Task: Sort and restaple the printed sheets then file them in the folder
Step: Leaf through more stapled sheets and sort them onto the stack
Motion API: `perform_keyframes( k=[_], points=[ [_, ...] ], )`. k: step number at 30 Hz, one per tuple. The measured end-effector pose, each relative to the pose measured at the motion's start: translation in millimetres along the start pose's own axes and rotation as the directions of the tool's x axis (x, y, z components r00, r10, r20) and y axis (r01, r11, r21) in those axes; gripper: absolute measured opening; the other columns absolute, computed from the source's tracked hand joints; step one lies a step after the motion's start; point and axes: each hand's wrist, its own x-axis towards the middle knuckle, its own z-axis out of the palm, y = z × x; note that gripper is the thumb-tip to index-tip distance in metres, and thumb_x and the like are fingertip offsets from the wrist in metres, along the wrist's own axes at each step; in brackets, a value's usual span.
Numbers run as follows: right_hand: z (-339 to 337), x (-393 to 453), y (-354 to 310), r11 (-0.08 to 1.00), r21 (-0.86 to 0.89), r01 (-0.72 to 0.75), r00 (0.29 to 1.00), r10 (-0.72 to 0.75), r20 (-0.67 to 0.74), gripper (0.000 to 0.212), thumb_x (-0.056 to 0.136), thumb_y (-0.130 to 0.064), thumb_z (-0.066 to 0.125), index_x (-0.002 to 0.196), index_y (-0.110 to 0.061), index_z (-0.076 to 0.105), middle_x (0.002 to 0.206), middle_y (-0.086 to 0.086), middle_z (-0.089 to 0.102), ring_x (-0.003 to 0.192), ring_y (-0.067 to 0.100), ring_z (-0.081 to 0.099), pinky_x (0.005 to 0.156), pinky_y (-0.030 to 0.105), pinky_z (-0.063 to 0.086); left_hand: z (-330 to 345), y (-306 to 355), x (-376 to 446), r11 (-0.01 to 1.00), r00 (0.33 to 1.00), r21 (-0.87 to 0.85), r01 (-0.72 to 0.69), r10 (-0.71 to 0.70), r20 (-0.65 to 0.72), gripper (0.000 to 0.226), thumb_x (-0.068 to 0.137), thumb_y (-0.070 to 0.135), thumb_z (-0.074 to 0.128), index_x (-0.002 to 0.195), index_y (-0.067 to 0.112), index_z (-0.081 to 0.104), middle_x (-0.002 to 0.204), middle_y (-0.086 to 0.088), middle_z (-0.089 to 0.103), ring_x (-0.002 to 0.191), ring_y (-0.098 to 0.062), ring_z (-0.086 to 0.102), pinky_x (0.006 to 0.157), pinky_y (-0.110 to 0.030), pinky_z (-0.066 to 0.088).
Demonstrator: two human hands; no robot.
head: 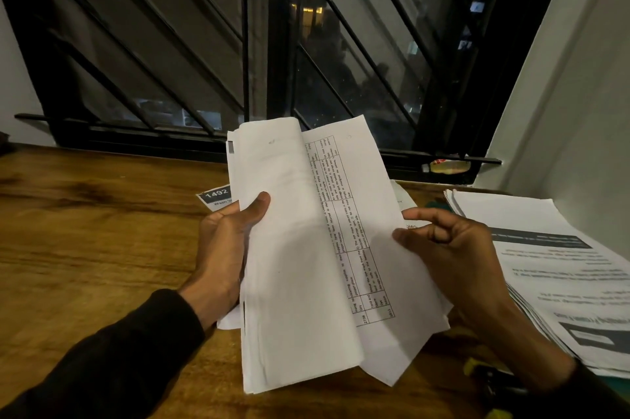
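Observation:
I hold a bundle of printed sheets (300, 265) upright above the wooden desk. Its front pages are folded back, which bares a page with a printed table. My left hand (225, 248) grips the bundle's left edge, thumb across the blank front page. My right hand (453, 248) holds the right edge, thumb on the page, fingers curled. A second stack of printed sheets (552, 268) lies on the desk at the right. Below my right forearm a dark tool with a yellow part (487, 374), possibly a stapler, lies partly hidden. No folder can be made out.
A sheet headed "1492" (218, 198) lies flat on the wooden desk (85, 248) behind the bundle. A barred window (238, 43) runs along the far edge, with a small bottle (446, 166) on its sill. A white wall (579, 94) stands at the right.

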Motion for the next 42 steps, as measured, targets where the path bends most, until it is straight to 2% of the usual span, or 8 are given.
perform_keyframes(
  k=[16,20,24,29,32,36,39,42],
  points=[
    [5,-6,-8,0.996,-0.081,0.027,0.994,-0.035,-0.100,0.008,0.088,-0.019,0.067,0.086,-0.013,0.061,0.067,-0.010,0.064,0.058,-0.002,0.063,0.042,0.007,0.042,2,2,-1,1.000,1.000,0.004,0.001,-0.001,-0.022,0.030,0.086,0.021,0.070,0.113,0.009,0.071,0.109,-0.009,0.075,0.101,-0.032,0.071,0.092,-0.046,0.055],
    [3,-9,-21,0.988,0.146,-0.040,0.995,0.026,0.097,0.017,0.090,-0.025,0.064,0.085,-0.010,0.059,0.071,-0.008,0.070,0.063,0.009,0.067,0.050,0.012,0.049,0,0,0,1.000,1.000,0.006,-0.005,0.005,-0.018,0.028,0.089,0.020,0.068,0.115,0.009,0.070,0.110,-0.008,0.074,0.100,-0.031,0.071,0.087,-0.044,0.056],
    [8,-21,-33,0.959,0.284,-0.001,0.864,-0.142,0.483,0.034,0.076,-0.044,0.063,0.105,-0.025,0.067,0.128,-0.020,0.060,0.120,0.002,0.055,0.092,0.024,0.052,0,0,-1,1.000,1.000,-0.003,-0.002,0.001,-0.006,0.028,0.088,0.020,0.069,0.112,0.007,0.071,0.109,-0.011,0.074,0.097,-0.033,0.072,0.085,-0.043,0.056],
    [30,-46,-37,0.923,-0.024,0.385,0.708,-0.278,0.650,0.050,0.077,-0.057,0.068,0.124,-0.047,0.056,0.150,-0.040,0.015,0.141,-0.012,0.007,0.119,0.040,0.019,-2,-1,-1,0.997,0.999,0.049,-0.053,0.053,-0.008,0.029,0.086,0.011,0.061,0.110,-0.003,0.067,0.107,-0.023,0.071,0.096,-0.045,0.067,0.082,-0.051,0.057],
    [32,-48,-36,0.888,-0.073,0.454,0.715,-0.315,0.624,0.050,0.078,-0.053,0.070,0.126,-0.046,0.055,0.150,-0.041,0.010,0.142,-0.012,0.000,0.120,0.042,0.015,-3,-1,-1,0.994,0.997,0.086,-0.072,0.073,-0.013,0.027,0.092,0.011,0.055,0.111,-0.003,0.067,0.109,-0.023,0.071,0.102,-0.047,0.065,0.086,-0.055,0.055],
    [32,-43,-37,0.915,0.002,0.403,0.784,-0.347,0.515,0.034,0.078,-0.051,0.067,0.111,-0.041,0.065,0.146,-0.039,0.027,0.136,-0.018,0.017,0.108,0.008,0.023,-1,2,-5,0.998,0.998,0.060,-0.037,0.034,0.051,0.039,0.095,0.040,0.056,0.115,0.009,0.070,0.111,-0.016,0.073,0.102,-0.039,0.069,0.089,-0.051,0.056],
    [30,-33,-31,0.959,0.067,0.277,0.925,-0.285,0.251,0.027,0.087,-0.058,0.054,0.091,-0.035,0.069,0.132,-0.030,0.053,0.124,-0.014,0.042,0.099,0.019,0.038,1,10,-5,0.991,0.994,-0.116,0.073,-0.062,0.091,0.057,0.092,0.056,0.050,0.112,0.008,0.071,0.102,-0.013,0.075,0.088,-0.029,0.073,0.075,-0.039,0.060],
    [13,-13,-30,0.988,0.151,-0.020,0.999,0.015,0.038,0.049,0.085,-0.068,0.037,0.091,-0.029,0.066,0.106,-0.018,0.065,0.094,-0.003,0.061,0.088,0.033,0.048,4,12,-1,0.999,0.997,-0.051,0.018,-0.014,0.079,0.031,0.094,0.031,0.059,0.108,0.006,0.073,0.106,-0.007,0.076,0.097,-0.024,0.073,0.082,-0.033,0.058]
  ],
)
